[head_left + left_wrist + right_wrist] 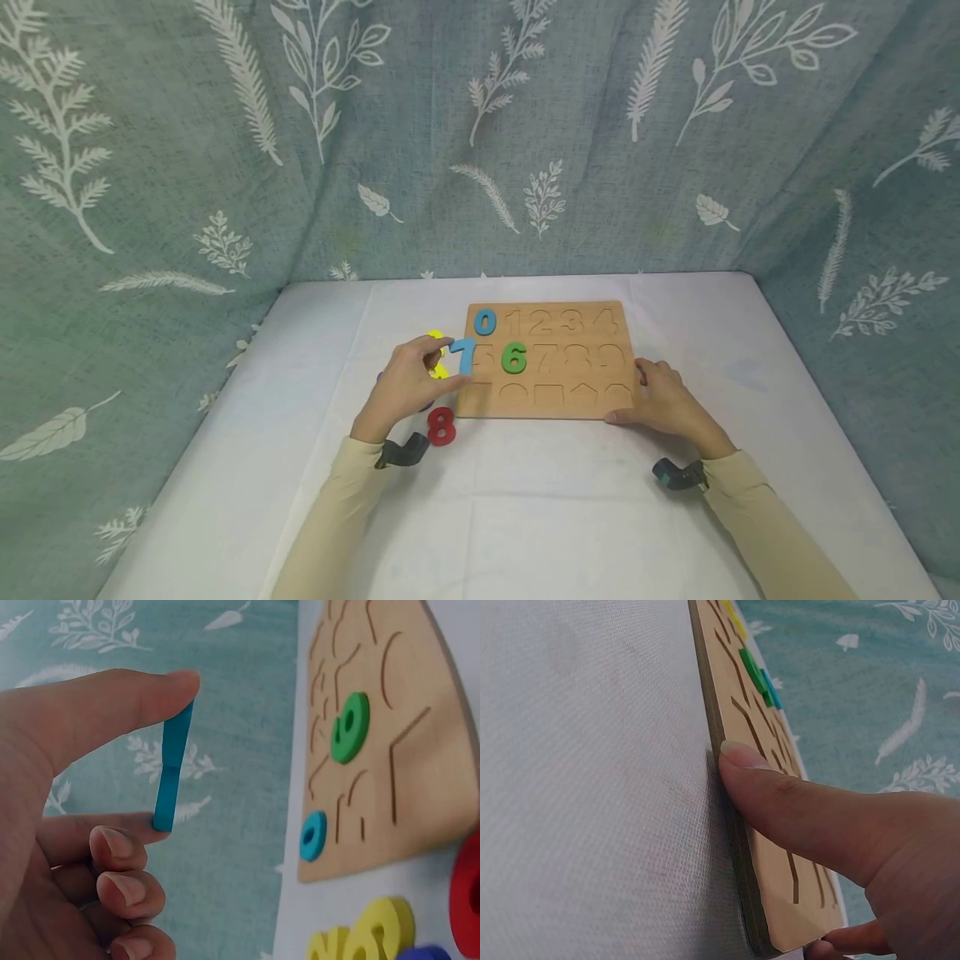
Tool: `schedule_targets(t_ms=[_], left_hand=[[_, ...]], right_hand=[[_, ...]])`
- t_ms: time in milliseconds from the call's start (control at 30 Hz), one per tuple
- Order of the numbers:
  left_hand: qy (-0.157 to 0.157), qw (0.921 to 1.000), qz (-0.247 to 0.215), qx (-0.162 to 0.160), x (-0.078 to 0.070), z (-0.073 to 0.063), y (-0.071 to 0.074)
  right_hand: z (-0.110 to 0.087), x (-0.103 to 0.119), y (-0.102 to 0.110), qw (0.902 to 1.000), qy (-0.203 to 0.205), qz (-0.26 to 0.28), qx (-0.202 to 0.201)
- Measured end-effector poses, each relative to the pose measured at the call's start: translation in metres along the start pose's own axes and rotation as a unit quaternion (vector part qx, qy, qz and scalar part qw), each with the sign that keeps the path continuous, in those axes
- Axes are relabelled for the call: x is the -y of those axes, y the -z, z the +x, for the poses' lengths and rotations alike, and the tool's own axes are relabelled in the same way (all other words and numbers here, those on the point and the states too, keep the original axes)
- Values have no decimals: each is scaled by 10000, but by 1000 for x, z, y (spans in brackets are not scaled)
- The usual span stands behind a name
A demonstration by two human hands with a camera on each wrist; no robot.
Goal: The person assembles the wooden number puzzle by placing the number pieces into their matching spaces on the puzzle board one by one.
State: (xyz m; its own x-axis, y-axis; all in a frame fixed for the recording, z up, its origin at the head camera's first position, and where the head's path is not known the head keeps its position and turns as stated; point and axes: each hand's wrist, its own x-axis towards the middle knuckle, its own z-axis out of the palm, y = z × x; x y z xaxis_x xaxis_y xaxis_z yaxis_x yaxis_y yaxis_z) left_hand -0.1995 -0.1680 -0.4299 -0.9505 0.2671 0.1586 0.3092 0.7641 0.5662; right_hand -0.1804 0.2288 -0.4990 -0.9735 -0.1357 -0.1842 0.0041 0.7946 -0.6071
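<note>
A wooden number puzzle board (551, 400) lies on the white table, with a blue 0 (485, 322) and a green 6 (513, 357) set in it. My left hand (444, 363) pinches a blue 7 (464, 355) between thumb and index finger, just above the board's left edge. The left wrist view shows that 7 (172, 769) edge-on, held off the table. My right hand (648, 392) rests against the board's right front corner. Its thumb (742, 761) presses on the board's edge (780, 900).
A red 8 (441, 426) lies on the table left of the board's front corner. Yellow pieces (375, 934) and a dark blue one (426, 952) lie behind my left hand. Patterned curtains (480, 133) close in the table on three sides.
</note>
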Motion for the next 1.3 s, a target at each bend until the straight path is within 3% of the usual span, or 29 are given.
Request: schedule_targets(t_ms=[367,967,1300], left_hand=[[-269,9995,-159,102,-15,20,-9],[-559,9937,-889,390,-21,47,-34],[-523,9947,-654,590,-20,62,-50]], right_hand=[[0,0,1,10000,39,-8,13],[-1,1,-1,10000,-27,85,-8],[-1,1,0,10000,5,33,-40]])
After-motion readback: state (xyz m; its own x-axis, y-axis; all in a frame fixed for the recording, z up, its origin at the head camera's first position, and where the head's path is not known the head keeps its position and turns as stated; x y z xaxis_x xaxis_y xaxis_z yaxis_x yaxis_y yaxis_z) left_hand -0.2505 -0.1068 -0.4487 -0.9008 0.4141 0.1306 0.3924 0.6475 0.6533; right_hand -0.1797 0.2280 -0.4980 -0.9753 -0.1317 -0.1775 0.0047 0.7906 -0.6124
